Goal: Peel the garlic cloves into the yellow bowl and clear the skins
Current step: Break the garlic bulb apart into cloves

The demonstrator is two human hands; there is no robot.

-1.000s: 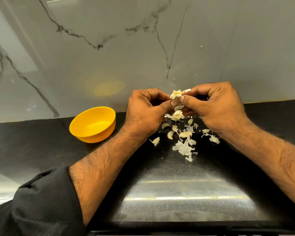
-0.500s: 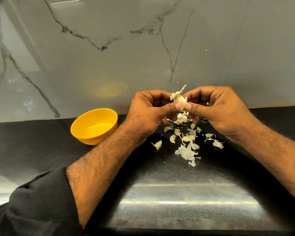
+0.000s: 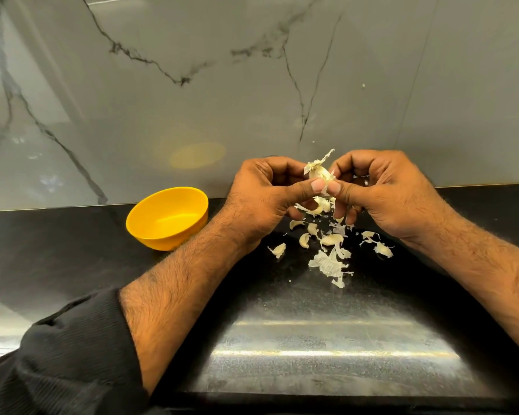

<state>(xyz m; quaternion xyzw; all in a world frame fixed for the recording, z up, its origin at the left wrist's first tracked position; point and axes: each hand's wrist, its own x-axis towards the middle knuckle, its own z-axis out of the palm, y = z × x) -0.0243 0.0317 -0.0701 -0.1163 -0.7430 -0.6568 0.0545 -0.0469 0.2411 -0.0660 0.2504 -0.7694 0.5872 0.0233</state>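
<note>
Both hands hold one piece of garlic (image 3: 318,171) up above the black counter, close to the wall. My left hand (image 3: 267,199) pinches it from the left and my right hand (image 3: 384,190) from the right, thumbs meeting below it. Papery skin sticks up from its top. Another bit of garlic (image 3: 321,205) hangs just under the thumbs. Loose cloves (image 3: 330,239) and skins (image 3: 327,263) lie scattered on the counter beneath the hands. The yellow bowl (image 3: 138,223) stands to the left of my left forearm and looks empty.
A grey marble wall (image 3: 252,85) rises right behind the hands and bowl. The black counter (image 3: 72,259) runs left and right, with a shiny reflective patch near its front edge (image 3: 327,354). My dark sleeve (image 3: 57,363) covers the lower left.
The garlic's loose skin, first folded right, now sticks upward. Both thumbs have closed together under the garlic. The hands stay at the same spot over the pile.
</note>
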